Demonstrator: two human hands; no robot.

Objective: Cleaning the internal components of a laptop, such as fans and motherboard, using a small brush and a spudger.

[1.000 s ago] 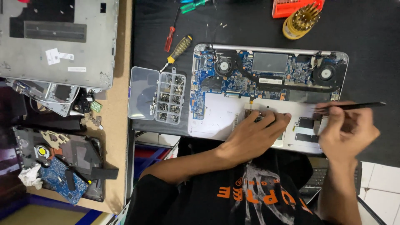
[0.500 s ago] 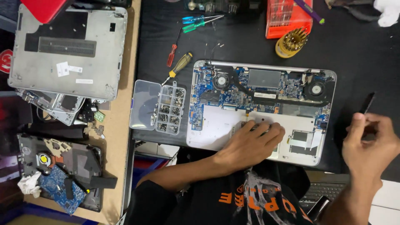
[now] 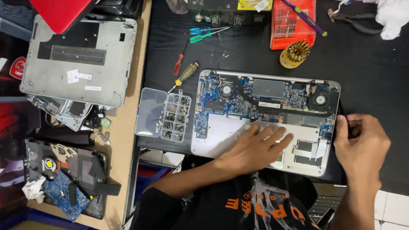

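Left hand [image 3: 255, 147] lying spread and flat on an opened laptop [image 3: 266, 119]; right hand [image 3: 362, 145] curling at its right edge.
Exposed circuit board [image 3: 238, 102] and fans beyond the left fingertips are looking fragile; the stiff metal shell is likely safest gripped by its rims. Whether the right hand is pinching anything cannot be told. A screw organiser [image 3: 164, 115] is sitting left of the left hand.

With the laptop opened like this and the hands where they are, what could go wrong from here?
The left hand lies flat inside the opened laptop, close to the bare blue circuit board; pressure or static there might harm parts. The small-parts box stands open beside the laptop, near the mat's edge, so a bump from the forearm could scatter its contents. The right hand closes on something dark at the laptop's right edge; what it holds cannot be told.
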